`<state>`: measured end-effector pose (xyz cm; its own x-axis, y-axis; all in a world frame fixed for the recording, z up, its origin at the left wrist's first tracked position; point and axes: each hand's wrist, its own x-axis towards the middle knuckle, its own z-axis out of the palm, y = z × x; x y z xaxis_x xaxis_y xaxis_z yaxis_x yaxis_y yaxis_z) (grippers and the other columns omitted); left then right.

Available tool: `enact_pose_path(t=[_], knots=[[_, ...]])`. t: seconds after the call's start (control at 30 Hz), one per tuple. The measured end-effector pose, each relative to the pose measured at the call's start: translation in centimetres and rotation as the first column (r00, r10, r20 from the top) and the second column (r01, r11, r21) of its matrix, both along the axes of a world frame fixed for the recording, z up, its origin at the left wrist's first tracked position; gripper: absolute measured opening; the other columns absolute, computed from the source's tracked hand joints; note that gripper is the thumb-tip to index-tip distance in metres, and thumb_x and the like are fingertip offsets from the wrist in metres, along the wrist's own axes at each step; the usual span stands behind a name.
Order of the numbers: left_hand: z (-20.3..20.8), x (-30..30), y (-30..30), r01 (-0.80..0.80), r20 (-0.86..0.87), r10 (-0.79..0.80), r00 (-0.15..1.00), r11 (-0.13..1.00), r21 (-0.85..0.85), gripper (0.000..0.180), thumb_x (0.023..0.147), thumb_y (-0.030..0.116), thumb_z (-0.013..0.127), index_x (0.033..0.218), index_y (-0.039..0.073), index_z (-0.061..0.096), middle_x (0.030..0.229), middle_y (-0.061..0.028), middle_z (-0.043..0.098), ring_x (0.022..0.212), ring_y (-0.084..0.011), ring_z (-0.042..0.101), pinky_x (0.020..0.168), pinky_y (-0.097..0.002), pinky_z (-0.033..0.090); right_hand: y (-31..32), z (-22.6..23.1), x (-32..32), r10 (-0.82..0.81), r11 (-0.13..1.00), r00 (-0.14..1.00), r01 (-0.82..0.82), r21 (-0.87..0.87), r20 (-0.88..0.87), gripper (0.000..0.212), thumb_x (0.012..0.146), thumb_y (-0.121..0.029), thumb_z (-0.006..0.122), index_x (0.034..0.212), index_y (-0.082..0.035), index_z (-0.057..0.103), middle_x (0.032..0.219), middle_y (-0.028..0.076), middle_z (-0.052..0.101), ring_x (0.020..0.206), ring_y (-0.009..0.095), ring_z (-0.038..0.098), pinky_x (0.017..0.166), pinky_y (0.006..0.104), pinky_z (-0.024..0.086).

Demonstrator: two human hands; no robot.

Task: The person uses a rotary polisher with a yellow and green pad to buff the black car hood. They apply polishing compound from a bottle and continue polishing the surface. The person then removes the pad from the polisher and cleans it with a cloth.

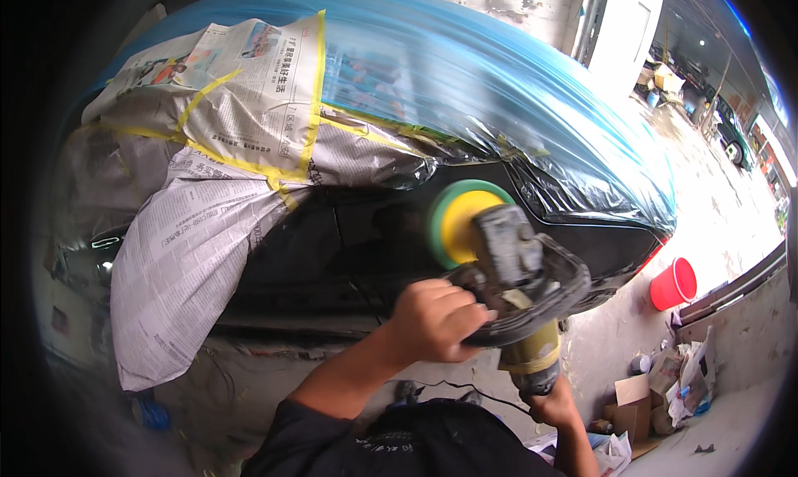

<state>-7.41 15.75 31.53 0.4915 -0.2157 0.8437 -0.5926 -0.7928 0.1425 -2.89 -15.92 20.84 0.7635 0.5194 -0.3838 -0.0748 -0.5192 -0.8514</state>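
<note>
A corded car polisher (509, 246) with a round green and yellow pad (470, 221) is held up against the black side panel of a car (386, 228). My left hand (438, 319) is closed around the polisher's dark loop handle. Farther back on the tool, my right hand (554, 404) grips the rear end of its body, the fingers partly hidden. The pad's face is turned to the panel; whether it presses on the paint I cannot tell. Blue plastic film (515, 86) covers the car's upper part, and newspaper sheets (241, 103) are fixed with yellow tape (312, 128).
A red bucket (673, 284) stands on the floor past the car's right end. Near it lie an open cardboard box (632, 406) and crumpled paper. The polisher's black cord (465, 387) trails behind my arms. A loose newspaper flap (179, 269) hangs down the car's left side.
</note>
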Motion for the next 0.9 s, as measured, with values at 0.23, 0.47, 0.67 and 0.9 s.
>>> enact_pose_path(t=[0.23, 0.47, 0.67, 0.9], knots=[[-2.2, -0.3, -1.5, 0.076, -0.081, -0.074, 0.994, 0.997, 0.027, 0.037, 0.055, 0.022, 0.079, 0.088, 0.012, 0.065, 0.067, -0.0022, 0.056, 0.056, -0.0210, 0.060, 0.051, -0.0350, 0.046, -2.2, -3.8, -1.4, -0.001, 0.999, 1.000, 0.001, -0.042, 0.006, 0.045, 0.077, -0.024, 0.079, 0.115, -0.003, 0.069, 0.106, 0.018, 0.074, 0.103, 0.026, 0.070, 0.089, 0.0378, 0.053], [-0.3, -1.5, 0.1, -0.030, 0.014, 0.030, 0.999, 1.000, 0.005, 0.024, 0.069, 0.014, 0.079, 0.075, 0.008, 0.056, 0.061, -0.0034, 0.052, 0.049, -0.0219, 0.054, 0.045, -0.0336, 0.040, 0.5, 0.7, 0.0, 0.151, 0.987, 0.979, -0.142, -0.071, 0.137, 0.055, 0.078, -0.023, 0.077, 0.124, 0.001, 0.061, 0.110, 0.023, 0.072, 0.107, 0.036, 0.070, 0.092, 0.0407, 0.054], [3.1, 2.5, -0.5, -0.034, 0.078, 0.032, 0.996, 0.999, 0.025, 0.037, 0.057, 0.019, 0.082, 0.084, 0.010, 0.059, 0.067, -0.0028, 0.051, 0.055, -0.0237, 0.056, 0.049, -0.0359, 0.045, -2.2, 11.2, 2.9, 0.021, 0.987, 0.999, -0.014, -0.157, 0.042, 0.034, 0.072, -0.007, 0.076, 0.103, 0.001, 0.065, 0.082, 0.004, 0.067, 0.073, 0.013, 0.065, 0.068, 0.0312, 0.055], [5.6, 5.1, 2.0, -0.171, 0.194, 0.167, 0.967, 0.985, 0.007, 0.020, 0.068, 0.008, 0.076, 0.077, 0.008, 0.058, 0.062, -0.0051, 0.055, 0.050, -0.0254, 0.058, 0.045, -0.0351, 0.046, 1.6, 21.6, 7.2, 0.122, 0.960, 0.990, -0.137, -0.243, -0.077, 0.031, 0.078, -0.007, 0.075, 0.105, 0.005, 0.064, 0.085, 0.009, 0.069, 0.071, 0.017, 0.070, 0.067, 0.0323, 0.059]])
